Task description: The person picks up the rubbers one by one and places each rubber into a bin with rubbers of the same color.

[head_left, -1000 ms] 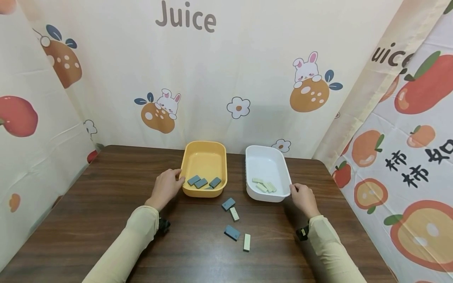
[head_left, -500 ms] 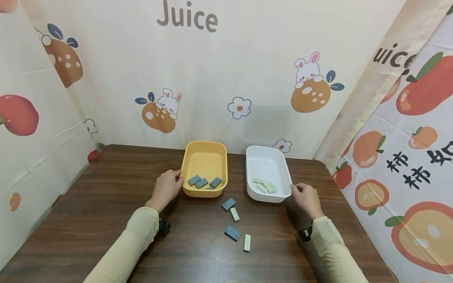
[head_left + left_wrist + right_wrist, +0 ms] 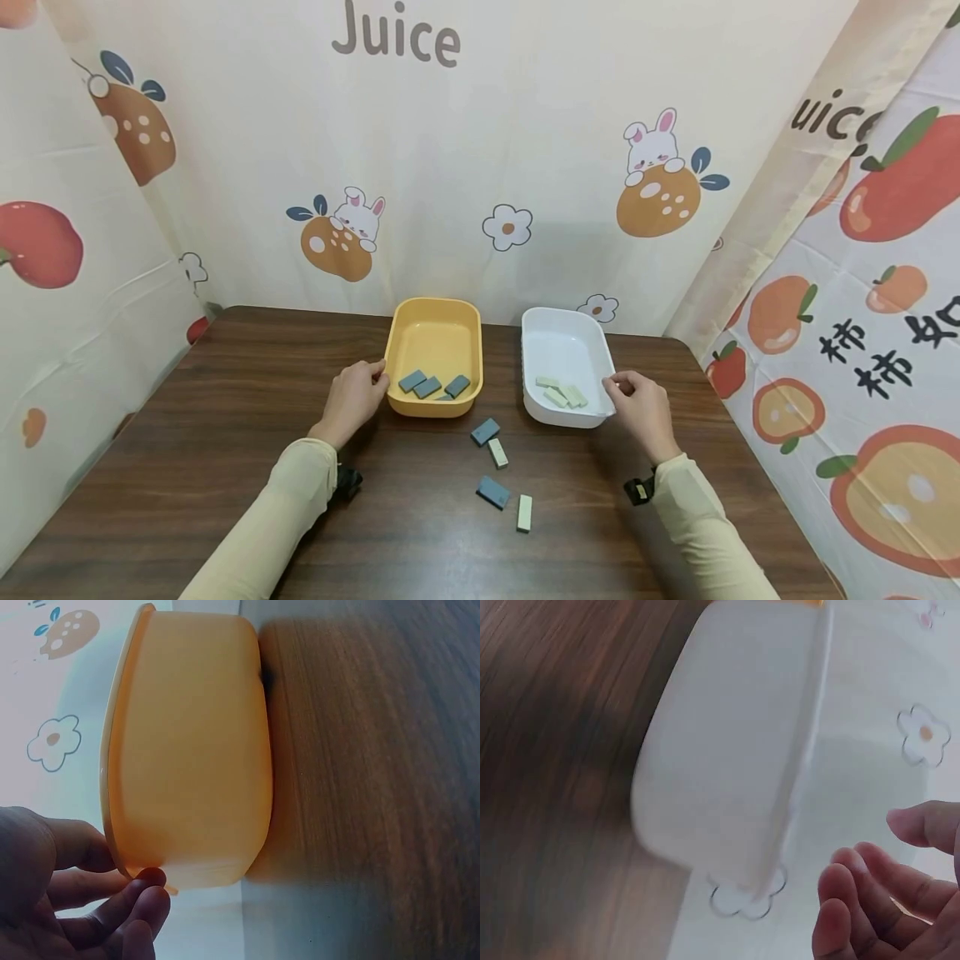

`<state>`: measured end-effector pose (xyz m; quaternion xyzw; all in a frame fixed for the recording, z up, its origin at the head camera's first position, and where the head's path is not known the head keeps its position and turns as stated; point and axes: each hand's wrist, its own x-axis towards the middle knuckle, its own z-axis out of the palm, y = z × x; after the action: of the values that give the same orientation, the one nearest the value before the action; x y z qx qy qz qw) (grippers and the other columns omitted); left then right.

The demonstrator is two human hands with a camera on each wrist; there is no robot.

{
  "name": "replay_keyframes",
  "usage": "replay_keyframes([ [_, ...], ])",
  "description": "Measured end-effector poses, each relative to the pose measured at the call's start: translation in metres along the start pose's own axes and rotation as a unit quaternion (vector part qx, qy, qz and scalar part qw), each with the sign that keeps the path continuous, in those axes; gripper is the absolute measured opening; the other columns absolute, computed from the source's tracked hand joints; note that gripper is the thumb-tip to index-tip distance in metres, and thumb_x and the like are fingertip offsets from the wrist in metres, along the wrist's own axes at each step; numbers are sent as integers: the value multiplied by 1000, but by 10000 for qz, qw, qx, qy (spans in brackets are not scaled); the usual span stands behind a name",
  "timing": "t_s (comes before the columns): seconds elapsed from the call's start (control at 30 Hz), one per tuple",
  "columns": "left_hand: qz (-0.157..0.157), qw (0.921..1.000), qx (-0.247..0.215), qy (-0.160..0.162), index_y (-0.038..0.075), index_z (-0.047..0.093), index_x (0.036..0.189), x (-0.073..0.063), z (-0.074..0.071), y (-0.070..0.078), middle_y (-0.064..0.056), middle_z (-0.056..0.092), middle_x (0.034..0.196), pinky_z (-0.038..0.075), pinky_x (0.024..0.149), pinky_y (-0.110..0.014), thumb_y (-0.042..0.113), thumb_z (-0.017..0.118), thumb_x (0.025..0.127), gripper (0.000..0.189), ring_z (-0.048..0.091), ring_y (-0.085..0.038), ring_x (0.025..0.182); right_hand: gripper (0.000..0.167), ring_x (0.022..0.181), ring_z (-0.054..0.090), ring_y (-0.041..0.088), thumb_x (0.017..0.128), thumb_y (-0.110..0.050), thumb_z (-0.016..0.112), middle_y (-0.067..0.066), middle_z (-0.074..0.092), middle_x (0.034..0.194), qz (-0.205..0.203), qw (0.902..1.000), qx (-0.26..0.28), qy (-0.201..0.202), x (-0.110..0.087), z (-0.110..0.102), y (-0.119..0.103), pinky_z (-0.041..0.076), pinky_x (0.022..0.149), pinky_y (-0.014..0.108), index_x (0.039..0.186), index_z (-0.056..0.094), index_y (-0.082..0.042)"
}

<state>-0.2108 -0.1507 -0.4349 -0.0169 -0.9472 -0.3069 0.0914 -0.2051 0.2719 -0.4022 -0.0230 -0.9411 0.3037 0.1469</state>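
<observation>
Yellow tray (image 3: pixel 433 337): your left hand (image 3: pixel 351 402) pinches its left rim; your right hand (image 3: pixel 643 410) hovers, fingers (image 3: pixel 911 891) parted, above tabletop (image 3: pixel 247 408); curtain (image 3: pixel 450 158) beyond.

- The yellow tray (image 3: pixel 437 337) appears to be plastic; its outer wall is smooth, with a soft shine.
- The white tray (image 3: pixel 562 350) looks also like plastic, smooth and slightly glossy inside.
- The table (image 3: pixel 397 542) shows a dark wood grain; the surface is polished and reflects light.
- The blue-grey blocks (image 3: pixel 492 492) and the pale green blocks (image 3: pixel 524 513) look rather matt; their material I cannot tell.
- The back curtain (image 3: pixel 465 133) is printed cloth, matt; the side curtain (image 3: pixel 843 267) is creased cloth.
- The sleeves (image 3: pixel 258 512) are of matt, wrinkled cloth.
</observation>
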Motion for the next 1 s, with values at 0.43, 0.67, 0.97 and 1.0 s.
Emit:
replay_keyframes([
  [0.43, -59, 10000, -20, -72, 0, 61, 130, 0, -1, -2, -23, 68, 107, 36, 53, -28, 16, 55, 94, 40, 45, -20, 58, 21, 69, 59, 19, 88, -23, 70, 11, 69, 77, -676, 9965, 31, -500, -12, 15, -40, 44, 63, 28, 94, 72, -2],
  [0.67, -118, 9999, -27, -115, 1, 60, 131, 0, -1, -2, -22, 67, 106, 37, 54, -28, 17, 55, 95, 40, 46, -21, 60, 17, 67, 57, 14, 86, -20, 71, 6, 68, 74, -1008, 9916, 108, -802, -18, 28, -53, 45, 62, 27, 93, 73, -4],
  [0.97, -87, 9999, -29, -44, 1, 61, 130, -1, -1, -2, -21, 68, 103, 37, 55, -29, 17, 56, 94, 39, 47, -22, 61, 18, 65, 56, 12, 86, -16, 72, 3, 66, 71, -1356, 9844, 167, -1105, -29, 46, -67, 46, 62, 27, 99, 71, -3],
  [1.0, -91, 9999, -21, -38, 1, 61, 130, -1, -1, -2, -21, 68, 103, 37, 55, -29, 17, 56, 94, 39, 47, -22, 61, 18, 65, 55, 11, 86, -16, 73, 3, 66, 72, -1384, 9835, 160, -1151, -30, 48, -69, 46, 62, 27, 98, 71, -3],
])
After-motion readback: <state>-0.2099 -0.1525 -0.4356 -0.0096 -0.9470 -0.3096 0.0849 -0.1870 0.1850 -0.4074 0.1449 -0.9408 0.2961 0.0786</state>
